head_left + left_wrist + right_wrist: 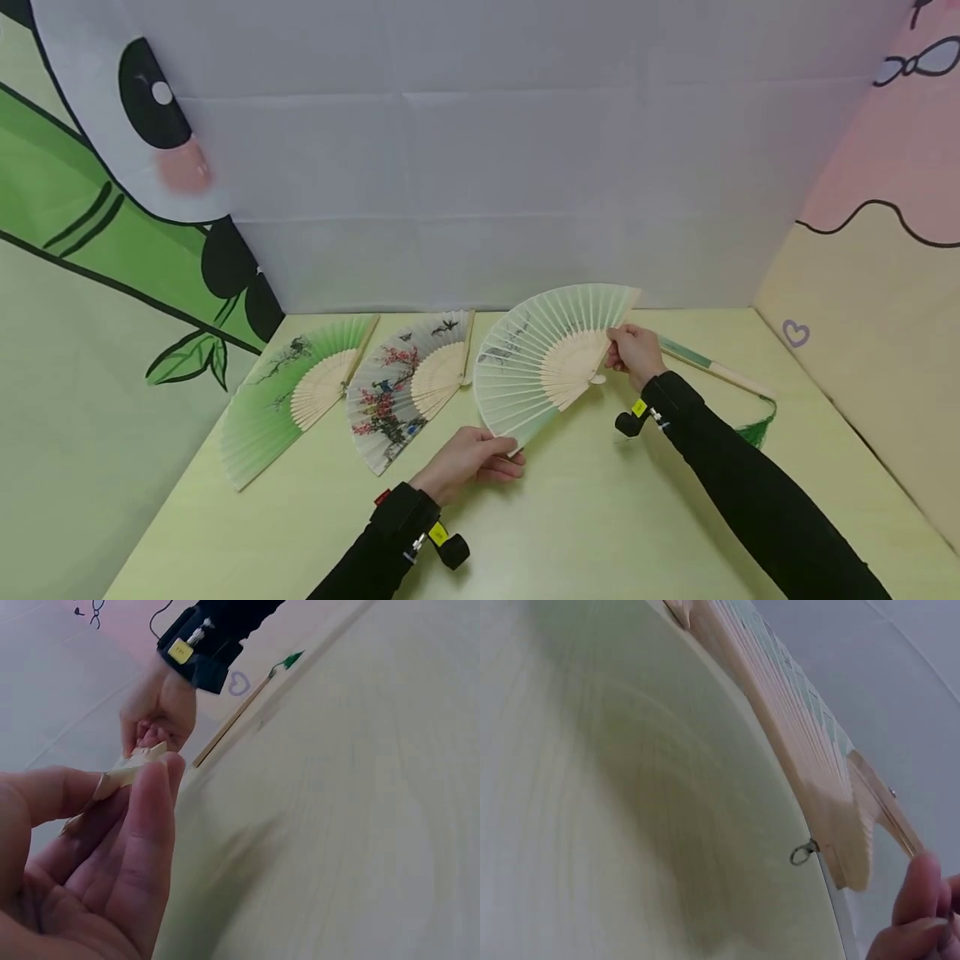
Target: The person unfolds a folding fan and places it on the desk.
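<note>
Left hand (474, 458) and right hand (637, 354) pinching its outer ribs (885, 804), we judge the pale green fan (555, 354) light, fragile, best held there.

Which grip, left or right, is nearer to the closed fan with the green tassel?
Right. The right grip, holding one side of the held open fan, is just left of the closed fan; the left grip, at the held open fan's lower corner, is farther left.
</note>
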A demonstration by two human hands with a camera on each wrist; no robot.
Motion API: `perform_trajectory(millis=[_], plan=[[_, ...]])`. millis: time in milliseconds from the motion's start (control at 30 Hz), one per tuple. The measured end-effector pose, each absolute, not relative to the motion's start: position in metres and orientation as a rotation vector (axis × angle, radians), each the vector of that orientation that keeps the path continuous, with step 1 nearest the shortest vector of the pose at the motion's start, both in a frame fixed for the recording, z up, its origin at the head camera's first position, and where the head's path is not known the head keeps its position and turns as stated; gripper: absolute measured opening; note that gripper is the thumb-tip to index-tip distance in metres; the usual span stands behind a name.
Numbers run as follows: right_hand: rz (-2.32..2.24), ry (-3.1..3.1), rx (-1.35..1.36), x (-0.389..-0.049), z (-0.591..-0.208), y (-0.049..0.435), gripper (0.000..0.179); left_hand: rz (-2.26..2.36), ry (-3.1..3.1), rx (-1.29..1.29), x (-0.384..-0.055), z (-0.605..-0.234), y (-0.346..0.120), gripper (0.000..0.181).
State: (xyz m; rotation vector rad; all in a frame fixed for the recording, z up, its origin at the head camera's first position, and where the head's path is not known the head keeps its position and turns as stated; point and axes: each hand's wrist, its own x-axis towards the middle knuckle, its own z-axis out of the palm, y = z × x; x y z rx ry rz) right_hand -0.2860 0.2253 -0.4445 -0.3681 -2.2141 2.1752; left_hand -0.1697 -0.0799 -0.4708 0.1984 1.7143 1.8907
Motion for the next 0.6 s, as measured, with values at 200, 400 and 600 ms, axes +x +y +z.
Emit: perform_trajectory(millis=[200, 400, 600], plan=[[2.117, -2.398, -0.326, -0.305, -0.438, 0.233, 0.026, 1.92, 1.574, 0.097, -0.161, -0.469, -0.052, 0.037], [2.044, -2.563, -0.268, -0.321, -0.435, 0.231, 0.026, 1.916, 1.583, 0.071, -0.156, -0.463, -0.041, 0.038], [2.035, -2.659, -0.241, -0.332, -0.44, 0.219, 0.023, 1.898, 1.597, 0.078, -0.151, -0.462, -0.042, 0.037]])
